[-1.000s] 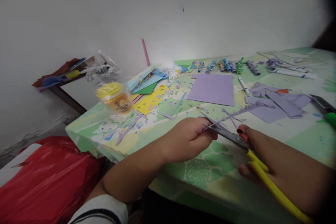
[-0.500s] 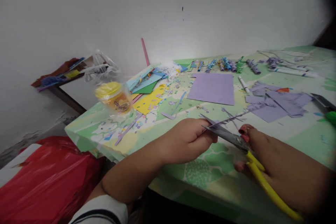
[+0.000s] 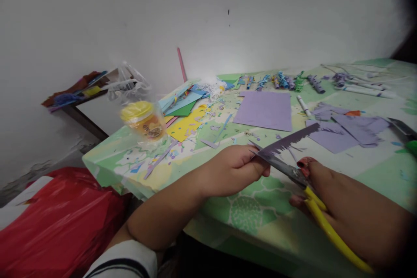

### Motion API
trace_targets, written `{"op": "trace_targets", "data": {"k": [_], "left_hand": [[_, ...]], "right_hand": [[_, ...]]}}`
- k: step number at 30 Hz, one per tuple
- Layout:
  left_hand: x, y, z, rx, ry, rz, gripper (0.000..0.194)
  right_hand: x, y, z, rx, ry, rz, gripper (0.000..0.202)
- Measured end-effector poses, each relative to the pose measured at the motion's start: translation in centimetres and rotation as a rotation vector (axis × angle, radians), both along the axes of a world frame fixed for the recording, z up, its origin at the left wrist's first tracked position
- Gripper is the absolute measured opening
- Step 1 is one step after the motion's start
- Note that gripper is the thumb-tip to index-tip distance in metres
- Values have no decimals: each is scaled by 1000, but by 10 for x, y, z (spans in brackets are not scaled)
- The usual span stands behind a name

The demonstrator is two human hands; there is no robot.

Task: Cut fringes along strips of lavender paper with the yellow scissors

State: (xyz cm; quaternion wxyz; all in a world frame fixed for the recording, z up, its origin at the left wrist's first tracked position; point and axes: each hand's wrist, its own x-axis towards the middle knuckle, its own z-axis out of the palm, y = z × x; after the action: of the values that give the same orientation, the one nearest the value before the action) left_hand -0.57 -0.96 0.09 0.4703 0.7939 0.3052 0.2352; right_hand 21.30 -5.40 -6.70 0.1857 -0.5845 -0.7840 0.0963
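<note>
My left hand pinches one end of a purple paper strip whose lower edge is cut into a fringe. The strip points up and to the right above the table. In my right hand is a pair of scissors with yellow handles. Their blades are slightly apart and reach across the held end of the strip, close to my left fingers. Beyond the strip lie a large purple paper sheet and a pile of fringed purple pieces.
Rolled paper tubes, markers and white string lie along the back. A yellow-lidded tub in plastic stands left, near coloured paper sheets. A green-handled cutter lies at right; a red bag is below left.
The purple strip has turned so its flat face and fringe show more, with its far end higher. Both hands and the scissors stay nearly in place.
</note>
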Motion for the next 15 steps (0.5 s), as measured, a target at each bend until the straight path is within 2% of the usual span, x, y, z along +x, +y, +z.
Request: {"op": "trace_targets", "data": {"k": [3,10,15], "left_hand": [[0,2,0,-71,-21,-48,19],[-2,2,0,-350,-96,-93,24],[-2,2,-3,-360,-136,-78,24]], "right_hand": [[-1,0,1,-6,3,-17,40],[1,0,0,-47,-17,-9,47],[4,3,4,-103,-8,-9,47]]}}
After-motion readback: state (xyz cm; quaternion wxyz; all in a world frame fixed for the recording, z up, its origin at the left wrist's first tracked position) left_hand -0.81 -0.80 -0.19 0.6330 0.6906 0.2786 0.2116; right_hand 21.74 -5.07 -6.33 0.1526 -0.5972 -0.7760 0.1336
